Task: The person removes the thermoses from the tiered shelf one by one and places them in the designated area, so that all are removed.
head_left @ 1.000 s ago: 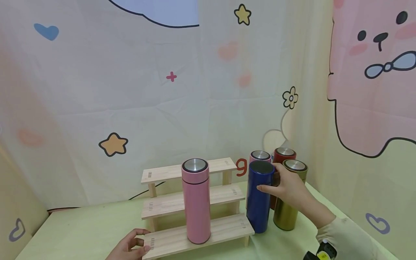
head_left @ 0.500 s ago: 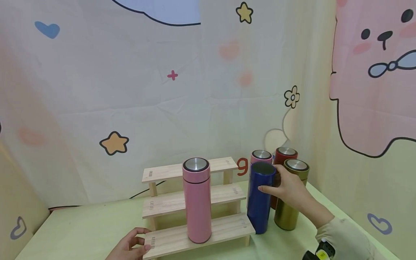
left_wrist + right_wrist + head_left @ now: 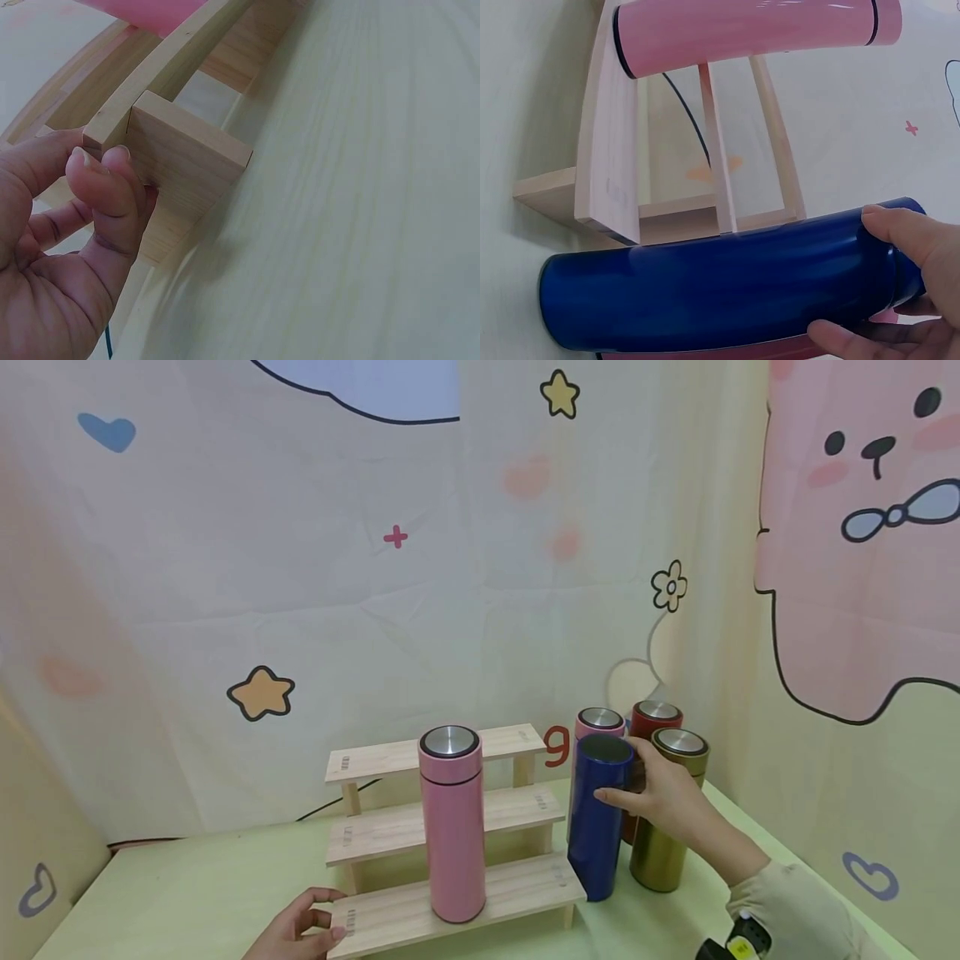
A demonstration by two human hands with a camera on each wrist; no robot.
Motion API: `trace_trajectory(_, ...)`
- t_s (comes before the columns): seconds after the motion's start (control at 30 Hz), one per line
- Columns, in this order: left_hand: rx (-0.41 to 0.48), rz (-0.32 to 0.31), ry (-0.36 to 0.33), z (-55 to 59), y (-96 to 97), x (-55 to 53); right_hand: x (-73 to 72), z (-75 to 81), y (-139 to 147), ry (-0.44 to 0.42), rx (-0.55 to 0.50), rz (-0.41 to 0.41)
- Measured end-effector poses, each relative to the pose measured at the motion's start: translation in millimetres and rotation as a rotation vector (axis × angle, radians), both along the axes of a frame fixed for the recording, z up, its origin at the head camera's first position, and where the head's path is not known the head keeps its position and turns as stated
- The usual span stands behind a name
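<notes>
My right hand [image 3: 671,793] grips a blue thermos flask [image 3: 600,822] near its top, thumb on the near side. The flask is close to upright at the right end of a three-step wooden rack [image 3: 525,881]; whether its base touches the table cannot be told. In the right wrist view, the thumb and fingers lie on either side of the blue flask [image 3: 720,281]. My left hand [image 3: 300,927] pinches the left end of the rack's lowest board, seen closely in the left wrist view [image 3: 112,120]. A pink thermos flask [image 3: 455,835] stands upright on that board.
Behind the blue flask are another pink flask [image 3: 600,718] and a red flask [image 3: 657,717], both partly hidden. A gold-green flask [image 3: 660,860] stands to their right, behind my right hand. Patterned cloth walls [image 3: 337,568] enclose the pale green table [image 3: 187,893].
The blue flask and my right hand have shifted very slightly downward in the head view. My left hand, the rack and the pink flask on it have stayed put.
</notes>
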State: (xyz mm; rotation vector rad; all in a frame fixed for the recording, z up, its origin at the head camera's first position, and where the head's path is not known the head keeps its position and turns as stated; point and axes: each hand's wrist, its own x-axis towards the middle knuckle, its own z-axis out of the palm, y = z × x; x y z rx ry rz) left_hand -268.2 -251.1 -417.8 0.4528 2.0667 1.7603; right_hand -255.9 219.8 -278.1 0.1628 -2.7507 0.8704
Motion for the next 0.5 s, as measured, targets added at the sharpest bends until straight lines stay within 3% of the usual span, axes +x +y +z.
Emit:
trace_trajectory(0.27, 0.006, 0.001, -0.002, -5.5, -3.4, -2.9, 4.4, 16.8, -1, 0.095, 0.03, 0.022)
trace_trajectory(0.5, 0.008, 0.005, 0.004, -0.5, -0.1, 0.3, 10.5, 33.6, -2, 0.13, 0.054, 0.021)
